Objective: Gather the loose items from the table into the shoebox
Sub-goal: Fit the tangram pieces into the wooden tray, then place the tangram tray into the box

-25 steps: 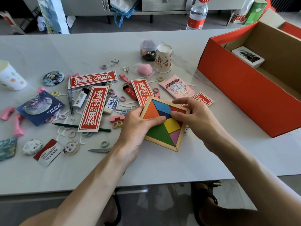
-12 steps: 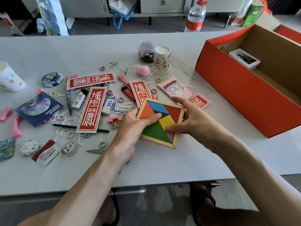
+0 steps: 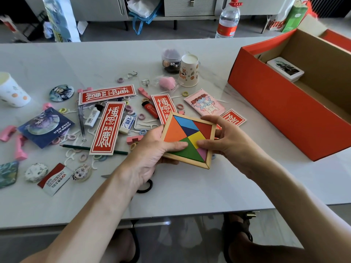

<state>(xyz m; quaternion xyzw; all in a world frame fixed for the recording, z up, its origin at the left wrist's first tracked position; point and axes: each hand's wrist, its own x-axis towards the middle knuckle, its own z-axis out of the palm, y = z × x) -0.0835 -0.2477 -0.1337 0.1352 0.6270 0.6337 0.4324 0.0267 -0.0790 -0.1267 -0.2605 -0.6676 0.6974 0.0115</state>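
Note:
A wooden-framed tangram puzzle with coloured pieces is held just above the table in both hands. My left hand grips its left edge, thumb lying on the green piece. My right hand grips its right edge, thumb on the yellow piece. The orange shoebox stands open at the right, with a white card deck inside. Loose items lie to the left: red paper strips, a red lighter, a pink packet, an eraser.
A paper cup and a small jar stand behind the clutter; another cup is at the far left. A water bottle stands at the table's far edge. A black hair tie lies under my left wrist.
Both hands have lifted the tangram puzzle off the table and tilted it slightly. A black hair tie now shows under my left wrist.

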